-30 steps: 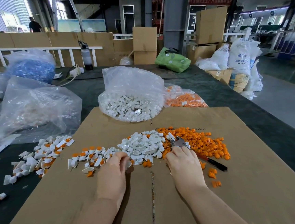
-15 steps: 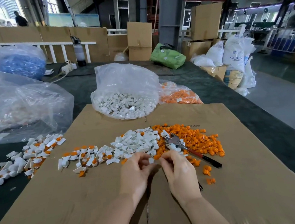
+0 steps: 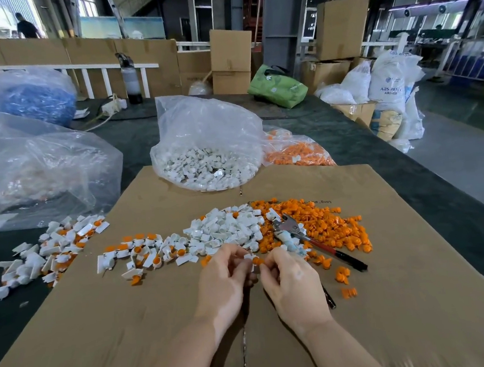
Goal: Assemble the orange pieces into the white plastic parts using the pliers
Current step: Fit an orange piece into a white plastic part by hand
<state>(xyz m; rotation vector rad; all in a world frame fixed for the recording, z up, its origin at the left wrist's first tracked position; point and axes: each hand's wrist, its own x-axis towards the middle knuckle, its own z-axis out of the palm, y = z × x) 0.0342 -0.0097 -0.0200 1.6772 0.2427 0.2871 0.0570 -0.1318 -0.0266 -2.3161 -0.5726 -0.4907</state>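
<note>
Joining: both hands have come off the piles and met in front of them; the left hand pinches a small white plastic part and the right hand pinches a small orange plastic piece against it
Change: a second ago the left hand was down among the loose white parts and the right hand lay on the orange ones beside the tool; half a second ago they were already drawing together
Meaning: one pair looks picked and is being seated by finger first; my judgement is that the squeeze with the tool has yet to come
Pliers: metal-jawed pliers with a red-and-black handle lie untouched just beyond the right hand, on the orange heap; a second dark handle end shows beside the right wrist
Stock: heap of loose white plastic parts just beyond the left hand; heap of loose orange plastic pieces beyond and to the outer side of the right hand
Done: white parts with orange inserts spread past the outer side of the left hand, a further scatter beyond them at the sheet's edge
Surface: flat brown cardboard sheet under both hands, laid on a dark counter
Bags: clear plastic bag of white parts well beyond the hands, clear bag of orange pieces beside it, a big crumpled clear bag and a blue-filled bag off past the left hand
Room: workshop hall with stacked cardboard boxes, a green bag, white sacks, a grey pillar, a person far off by a bright window
</note>
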